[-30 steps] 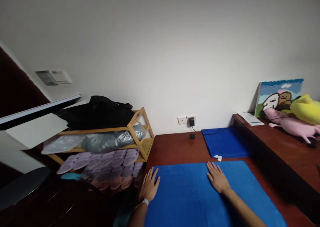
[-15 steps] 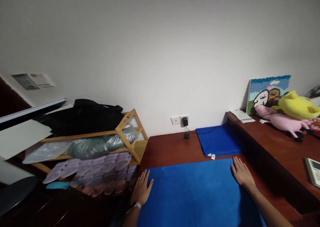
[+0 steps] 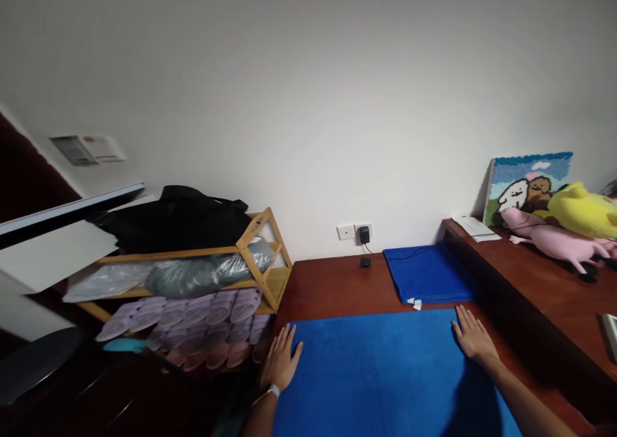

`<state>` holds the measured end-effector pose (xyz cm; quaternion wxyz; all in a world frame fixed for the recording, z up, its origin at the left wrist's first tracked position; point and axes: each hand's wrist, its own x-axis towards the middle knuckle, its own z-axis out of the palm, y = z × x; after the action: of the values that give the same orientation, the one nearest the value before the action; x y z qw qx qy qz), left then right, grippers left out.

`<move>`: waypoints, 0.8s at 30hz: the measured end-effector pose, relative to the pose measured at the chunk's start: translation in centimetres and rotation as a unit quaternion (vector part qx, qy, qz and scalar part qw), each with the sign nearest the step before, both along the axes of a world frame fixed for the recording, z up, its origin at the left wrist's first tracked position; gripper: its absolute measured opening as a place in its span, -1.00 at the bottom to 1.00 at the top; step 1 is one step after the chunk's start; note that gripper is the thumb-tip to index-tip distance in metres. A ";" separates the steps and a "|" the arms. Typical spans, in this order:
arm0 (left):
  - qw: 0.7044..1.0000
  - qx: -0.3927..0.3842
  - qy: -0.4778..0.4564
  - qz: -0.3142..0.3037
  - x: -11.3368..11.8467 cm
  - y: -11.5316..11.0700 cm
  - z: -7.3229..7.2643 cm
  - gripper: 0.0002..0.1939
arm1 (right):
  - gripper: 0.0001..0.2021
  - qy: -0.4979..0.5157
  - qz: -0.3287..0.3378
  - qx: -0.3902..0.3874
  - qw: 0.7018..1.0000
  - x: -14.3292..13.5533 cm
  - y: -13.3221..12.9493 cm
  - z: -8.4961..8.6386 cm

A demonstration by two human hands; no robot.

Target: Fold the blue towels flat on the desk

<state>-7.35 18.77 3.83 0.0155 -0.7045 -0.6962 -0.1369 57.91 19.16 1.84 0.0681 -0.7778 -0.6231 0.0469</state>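
A blue cloth (image 3: 376,366) lies spread flat on the reddish-brown wooden surface (image 3: 332,287). At its left edge my left hand (image 3: 281,360) rests flat, fingers stretched out, with a light band on the wrist. My right hand (image 3: 475,335) lies at the cloth's far right corner, its fingers spread and holding nothing. Just beyond the spread cloth sits a folded darker blue cloth (image 3: 429,273), with small white tags at its near edge.
On the left stands a wooden rack (image 3: 263,263) with a black bag (image 3: 183,222) and rows of slippers (image 3: 187,315). A raised ledge on the right holds a pink plush toy (image 3: 554,238), a yellow one (image 3: 581,211) and a picture (image 3: 527,183). A black plug (image 3: 364,234) is in the wall.
The view has shifted slightly, so the scene sits a little further right. Both hands remain at the same places on the blue cloth.
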 end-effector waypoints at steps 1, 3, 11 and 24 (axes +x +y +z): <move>1.000 0.002 -0.002 -0.001 0.1 0.0 0.0 -0.35 | -0.23 0.001 -0.001 -0.008 1.000 0.1 0.1 0.2; 1.000 0.004 -0.006 0.000 0.2 -0.1 0.1 -0.36 | -0.23 -0.004 -0.002 -0.019 1.000 -0.3 0.1 0.8; 1.000 -0.001 -0.010 0.001 0.3 -0.3 0.4 -0.36 | -0.29 0.037 0.112 0.053 0.992 -14.6 -1.5 3.1; 1.000 0.010 -0.012 -0.003 0.0 -0.5 0.3 -0.38 | -0.34 0.079 0.204 0.027 0.975 -24.1 0.0 3.3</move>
<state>-7.31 18.29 4.08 0.0142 -0.7044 -0.6931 -0.1524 33.84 19.18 5.16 0.1275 -0.6261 -0.7622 0.1041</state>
